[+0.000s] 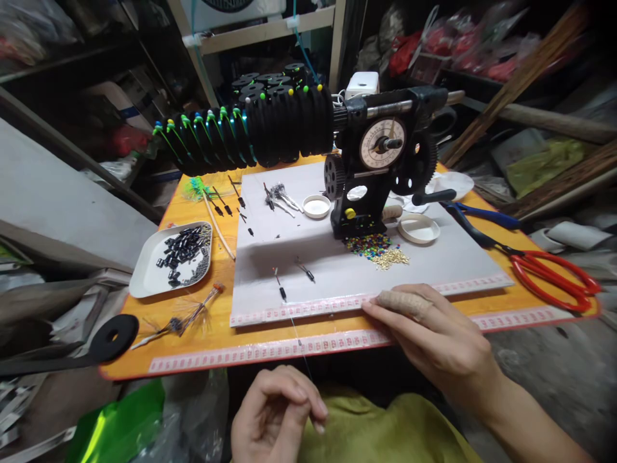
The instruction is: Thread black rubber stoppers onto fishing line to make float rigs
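My left hand [279, 415] curls, thumb by fingertips, beneath where the thin line [299, 343] crosses the table's edge [212, 362]; my right hand [434, 337], digits together, touches the white board [453, 257], perhaps steadying it. Whether either pinches anything, I can't tell.

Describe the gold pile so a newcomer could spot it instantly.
Find the black machine with the round dial on the white board. Near its foot lies a multicoloured pile; the gold pile adjoins it, toward the right hand. It's all gold; its neighbour mixes colours.
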Tool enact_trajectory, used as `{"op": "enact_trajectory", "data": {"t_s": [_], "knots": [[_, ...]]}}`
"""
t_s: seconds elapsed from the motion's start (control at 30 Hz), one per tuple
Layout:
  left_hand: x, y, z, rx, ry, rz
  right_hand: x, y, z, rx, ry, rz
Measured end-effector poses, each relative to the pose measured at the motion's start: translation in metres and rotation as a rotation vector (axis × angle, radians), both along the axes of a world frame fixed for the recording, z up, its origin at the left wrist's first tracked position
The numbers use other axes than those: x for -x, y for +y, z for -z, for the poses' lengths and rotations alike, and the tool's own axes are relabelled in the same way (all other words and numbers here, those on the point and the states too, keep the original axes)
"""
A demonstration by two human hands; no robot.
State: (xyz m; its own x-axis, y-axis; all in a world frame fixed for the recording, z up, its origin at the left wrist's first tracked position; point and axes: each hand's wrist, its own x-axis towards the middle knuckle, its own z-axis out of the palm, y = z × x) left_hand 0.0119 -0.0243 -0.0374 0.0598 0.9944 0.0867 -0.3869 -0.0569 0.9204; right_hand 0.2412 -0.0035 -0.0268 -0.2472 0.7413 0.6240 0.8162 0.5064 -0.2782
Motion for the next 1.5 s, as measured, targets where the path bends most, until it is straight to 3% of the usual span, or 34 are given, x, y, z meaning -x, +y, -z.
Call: {"op": "enact_trajectory", "data": {"t_s": [0.13, 0.3, 0.63, 0.9, 1.07, 1.2, 1.37, 1.5], "knots": [[0.000, -0.001, -0.001, 0.023, -0.011, -0.017, 0.002, -0.001, -0.001, 0.025, 0.021, -0.022], [-0.008, -0.002, -0.008, 0.106, -0.036, -0.035, 0.013, 0.001, -0.001, 0.042, 0.162, 0.125], [-0.012, -0.003, -0.011, 0.160, -0.023, -0.039, 0.003, -0.014, -0.001, 0.058, 0.119, 0.128], [-0.014, -0.003, -0.008, 0.160, 0.023, -0.040, 0.011, -0.023, 0.014, 0.090, 0.000, 0.053], [-0.014, -0.002, 0.000, 0.199, 0.014, -0.009, 0.010, -0.026, 0.015, 0.064, 0.010, -0.017], [-0.016, -0.001, 0.007, 0.216, -0.027, 0.025, 0.016, -0.031, 0.011, 0.066, 0.101, -0.077], [-0.018, -0.002, 0.008, 0.185, -0.053, 0.081, 0.040, -0.029, -0.003, 0.237, 0.443, -0.106], [-0.017, -0.005, 0.007, 0.191, -0.058, 0.088, 0.056, -0.023, -0.009, 0.338, 0.568, -0.120]]}}
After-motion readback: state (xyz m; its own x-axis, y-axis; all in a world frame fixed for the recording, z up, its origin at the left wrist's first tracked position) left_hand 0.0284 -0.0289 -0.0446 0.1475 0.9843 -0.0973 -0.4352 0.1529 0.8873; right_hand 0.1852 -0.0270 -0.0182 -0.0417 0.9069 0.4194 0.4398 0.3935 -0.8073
